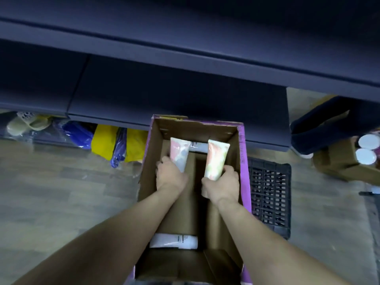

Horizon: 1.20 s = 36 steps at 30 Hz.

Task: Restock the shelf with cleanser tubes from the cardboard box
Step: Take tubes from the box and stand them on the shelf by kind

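Where the head camera looks down, both forearms reach into an open cardboard box [236,145] with purple outer walls, standing on the floor against the base of a dark blue shelf [164,89]. The left hand [170,175] grips one cleanser tube [180,153], pink and grey, its flat crimped end pointing toward the shelf. The right hand [223,185] grips a second cleanser tube [216,161], peach and green, held the same way. Both tubes are inside the box walls, apart from each other. Two white packages lie on the box bottom: one at the far end [197,146] between the tubes, one at the near end [174,240].

Surroundings: a black lattice crate [269,194] lies just beside the box's right wall. Blue and yellow bags [107,140] and a pale slipper [22,122] are tucked under the shelf at left. Another carton [333,167] at far right holds two white-capped items [367,149]. The shelf boards above the box are bare.
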Motion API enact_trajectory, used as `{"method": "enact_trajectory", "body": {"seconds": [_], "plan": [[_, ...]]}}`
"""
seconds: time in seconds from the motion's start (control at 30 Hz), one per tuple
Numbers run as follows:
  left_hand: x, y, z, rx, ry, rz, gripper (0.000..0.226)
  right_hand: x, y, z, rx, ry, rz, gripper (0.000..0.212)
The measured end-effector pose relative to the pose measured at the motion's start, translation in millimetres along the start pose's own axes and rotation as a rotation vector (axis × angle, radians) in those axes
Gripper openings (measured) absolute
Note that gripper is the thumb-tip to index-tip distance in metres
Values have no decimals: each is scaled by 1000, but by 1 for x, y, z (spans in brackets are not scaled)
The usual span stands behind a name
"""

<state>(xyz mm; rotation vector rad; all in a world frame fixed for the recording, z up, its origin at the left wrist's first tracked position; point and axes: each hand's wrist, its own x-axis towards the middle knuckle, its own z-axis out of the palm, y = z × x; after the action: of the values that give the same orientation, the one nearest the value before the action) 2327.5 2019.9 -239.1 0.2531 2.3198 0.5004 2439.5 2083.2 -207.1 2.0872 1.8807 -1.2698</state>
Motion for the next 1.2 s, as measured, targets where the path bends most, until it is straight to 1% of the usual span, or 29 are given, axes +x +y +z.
{"method": "enact_trajectory", "body": {"seconds": [0.07, 0.13, 0.27, 0.43, 0.67, 0.87, 0.97, 1.1, 1.2], "plan": [[-16, 8, -14, -38, 3, 38, 55, -17, -12, -19, 67, 27, -65, 43], [-29, 16, -28, -60, 18, 83, 53, -33, -24, -38, 126, 42, -117, 41], [-57, 33, -56, -120, 102, 158, 48, -62, -45, -75, 194, 33, -209, 37], [-103, 54, -96, -216, 222, 264, 59, -100, -61, -114, 168, 105, -399, 42], [-190, 92, -172, -427, 447, 464, 53, -164, -106, -186, 131, 206, -720, 47], [-264, 132, -265, -567, 597, 624, 50, -235, -164, -251, 243, 302, -868, 40], [-296, 145, -309, -614, 658, 691, 49, -268, -191, -274, 269, 333, -949, 40], [-324, 147, -353, -633, 722, 750, 53, -304, -220, -287, 297, 367, -1018, 45], [-330, 137, -379, -648, 760, 763, 52, -323, -237, -278, 288, 380, -1036, 46]]}}
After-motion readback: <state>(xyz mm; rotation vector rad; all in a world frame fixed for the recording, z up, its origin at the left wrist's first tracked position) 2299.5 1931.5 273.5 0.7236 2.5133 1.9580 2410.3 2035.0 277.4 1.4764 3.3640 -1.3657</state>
